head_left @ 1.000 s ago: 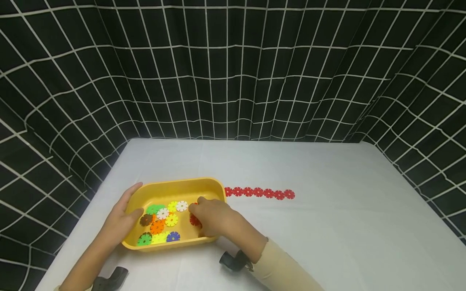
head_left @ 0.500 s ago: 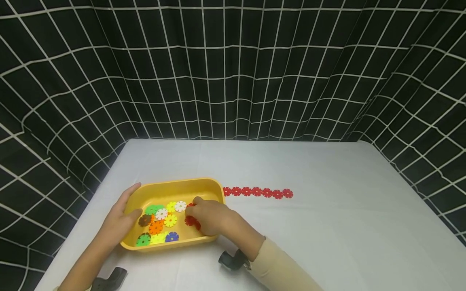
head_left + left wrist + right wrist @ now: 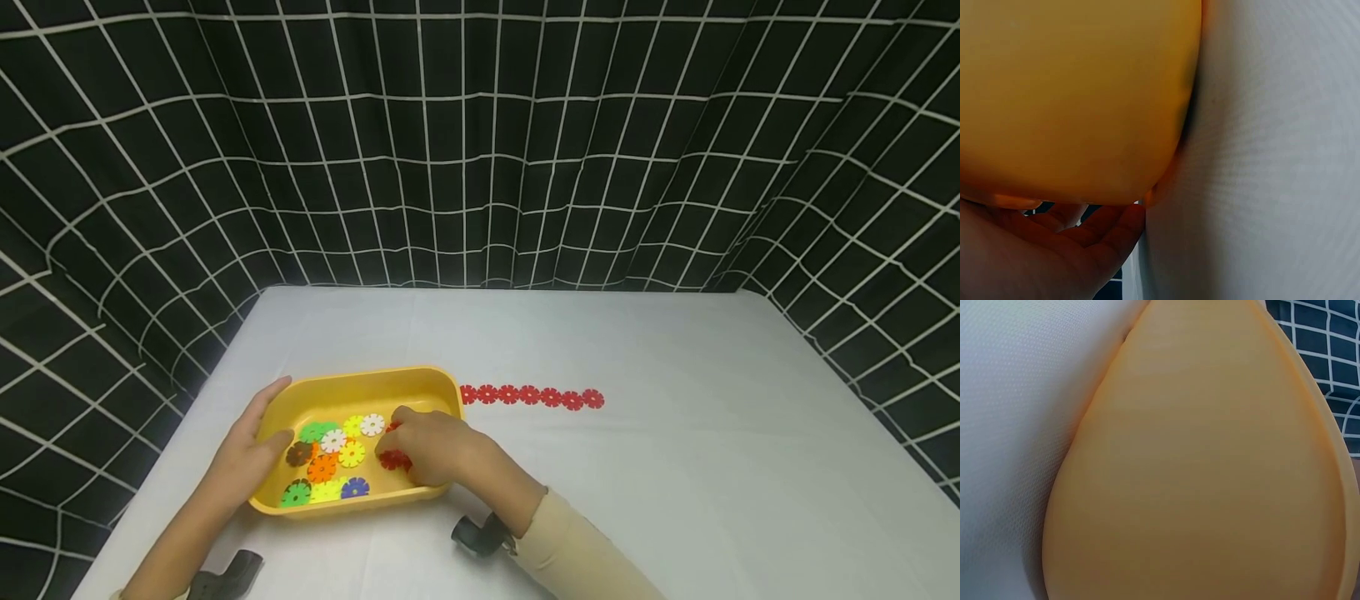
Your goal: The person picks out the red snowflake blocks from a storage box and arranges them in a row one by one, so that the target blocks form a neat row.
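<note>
My left hand (image 3: 251,454) grips the left end of a yellow plastic tray (image 3: 348,387), thumb over the rim on the inside and fingers along the outside. In the left wrist view those fingers (image 3: 1107,240) lie against the tray's outer wall (image 3: 1072,106). Reaching into the tray's right end is my right hand (image 3: 437,448), fingertips down among red notched snowflake discs (image 3: 392,459). The back of the hand hides its fingertips, so I cannot tell whether a disc is pinched. Only the tray's outer side (image 3: 1197,456) fills most of the right wrist view.
Loose discs in the tray include green (image 3: 297,493), orange (image 3: 322,468), white (image 3: 372,425), yellow (image 3: 351,454), brown (image 3: 299,454) and blue ones (image 3: 356,487). A row of several red discs (image 3: 529,395) extends right from behind the tray on the white table (image 3: 675,433).
The right hand's fingers have shifted slightly left over the red discs, and more red shows beside them. The left hand and the tray keep their places.
</note>
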The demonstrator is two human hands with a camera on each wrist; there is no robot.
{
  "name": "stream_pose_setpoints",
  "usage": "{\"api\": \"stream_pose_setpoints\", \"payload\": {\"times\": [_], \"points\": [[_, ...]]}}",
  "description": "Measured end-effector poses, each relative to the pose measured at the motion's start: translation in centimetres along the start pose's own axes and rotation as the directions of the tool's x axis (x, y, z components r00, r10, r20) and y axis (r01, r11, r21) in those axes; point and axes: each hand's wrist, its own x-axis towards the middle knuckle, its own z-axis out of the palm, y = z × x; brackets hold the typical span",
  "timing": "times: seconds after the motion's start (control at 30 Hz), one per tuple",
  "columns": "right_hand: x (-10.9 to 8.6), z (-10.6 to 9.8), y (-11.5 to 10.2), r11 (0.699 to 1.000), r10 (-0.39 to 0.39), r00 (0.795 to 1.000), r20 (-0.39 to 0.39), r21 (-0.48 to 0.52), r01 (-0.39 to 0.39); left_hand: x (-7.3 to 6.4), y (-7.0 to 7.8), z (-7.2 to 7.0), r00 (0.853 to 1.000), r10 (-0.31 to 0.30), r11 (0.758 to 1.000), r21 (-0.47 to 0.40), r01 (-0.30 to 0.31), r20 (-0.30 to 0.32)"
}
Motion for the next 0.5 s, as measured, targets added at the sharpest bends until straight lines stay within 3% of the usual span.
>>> {"api": "stream_pose_setpoints", "payload": {"times": [0.5], "points": [[0.08,0.22,0.09,1.000,0.010,0.999,-0.032,0.016,-0.009,-0.05,-0.04,-0.01,1.000,-0.023,1.000,-0.003,0.023,0.010]]}}
